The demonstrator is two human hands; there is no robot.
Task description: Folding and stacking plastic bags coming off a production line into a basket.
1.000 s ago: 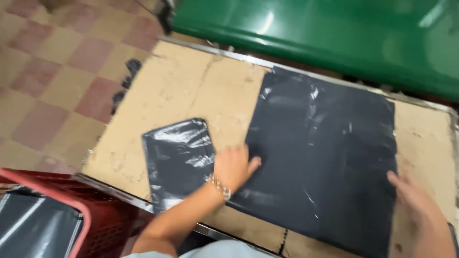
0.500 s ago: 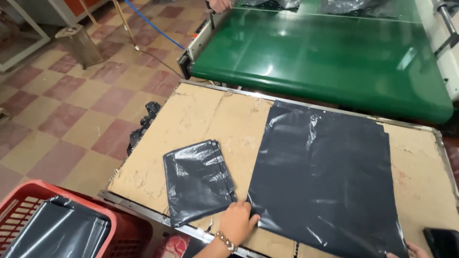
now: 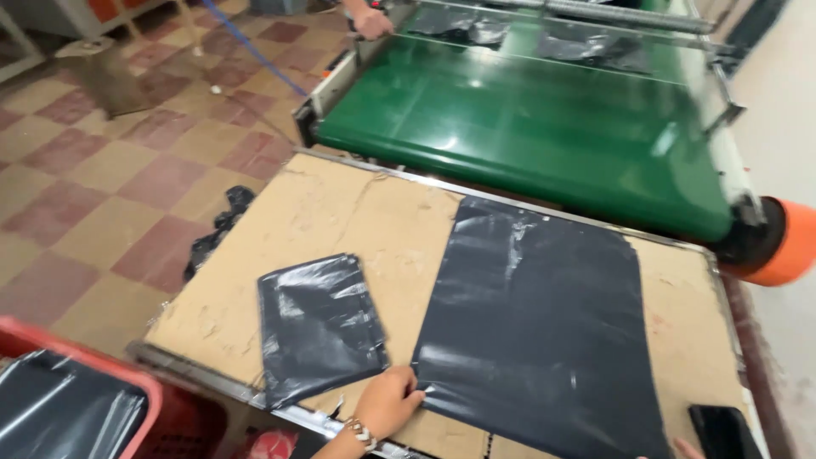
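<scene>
The left hand rests at the near edge of the table, its fingers curled and its grip pinched on the near left corner of a large black plastic sheet — glossy, thin, faintly wrinkled, and roughly rectangular, spread flat over the right half of the table from near edge to far edge. A beaded bracelet circles the wrist. Just beside that hand, to the left and apart from the big sheet, lies a smaller folded black plastic bag, shiny and creased, tilted a little against the table's near edge. The tabletop is rough, scuffed brown board framed by a metal rim. Of the right hand only a fingertip sliver shows at the near right corner, so whether its grip is closed cannot be told; a dark flat phone lies just beside it. Beyond the far edge runs a smooth green conveyor belt — another person's hand touches its far left end. A red plastic crate holding more black bags stands off the near left corner.
</scene>
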